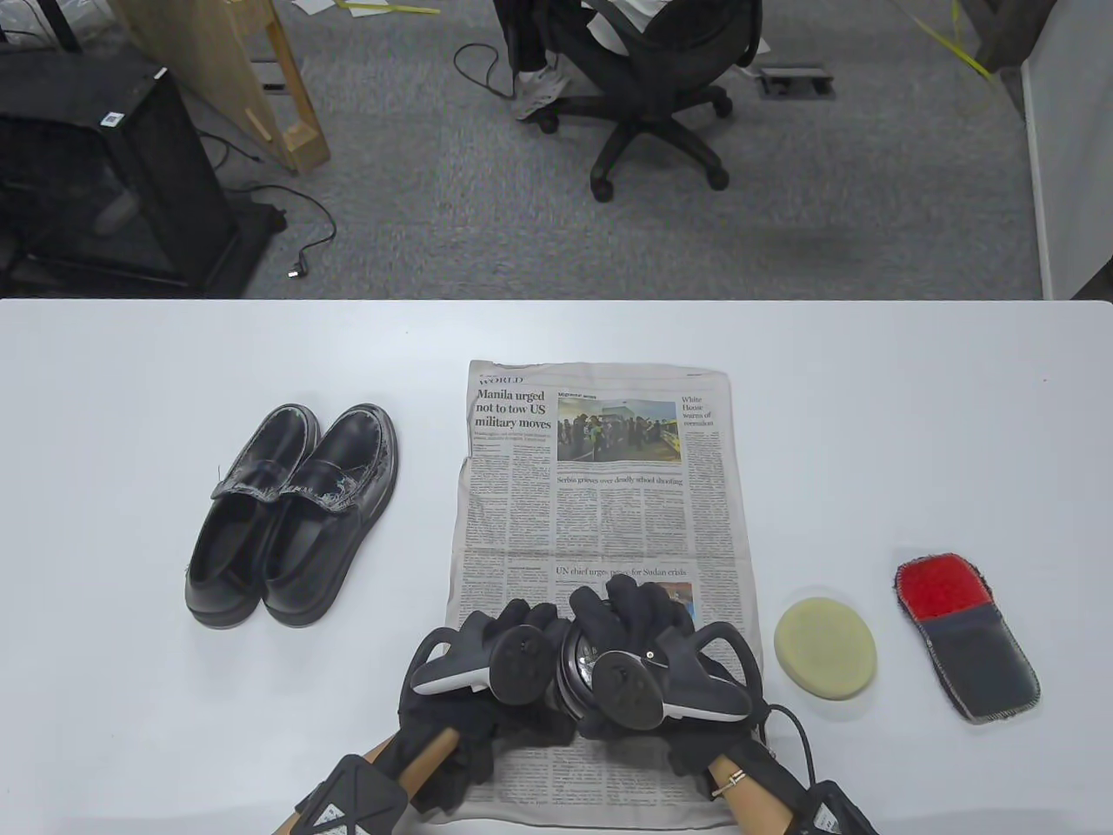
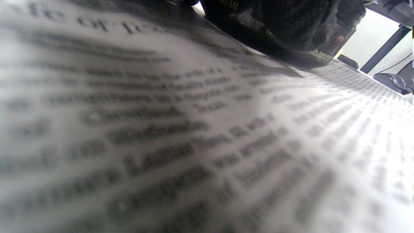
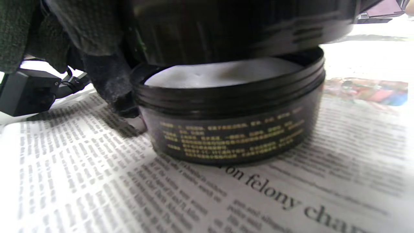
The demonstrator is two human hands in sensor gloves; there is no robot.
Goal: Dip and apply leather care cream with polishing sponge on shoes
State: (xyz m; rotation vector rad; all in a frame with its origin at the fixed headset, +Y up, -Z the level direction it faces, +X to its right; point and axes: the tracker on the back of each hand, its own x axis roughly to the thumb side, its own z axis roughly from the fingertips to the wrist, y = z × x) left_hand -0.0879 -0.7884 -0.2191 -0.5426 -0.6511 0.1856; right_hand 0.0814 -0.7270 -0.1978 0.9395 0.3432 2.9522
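Observation:
A black cream jar stands on the newspaper near the table's front edge. It is open, with white cream inside. My left hand grips the jar's side; its gloved fingers touch the jar wall. My right hand holds the black lid just above the jar's rim. In the table view the trackers hide most of the jar. A round yellow polishing sponge lies to the right of the newspaper. Two black loafers stand side by side at the left.
A red and grey polishing mitt lies to the right of the sponge. The white table ends at a far edge, with carpet and an office chair beyond it. The left wrist view shows blurred newsprint and the jar's base.

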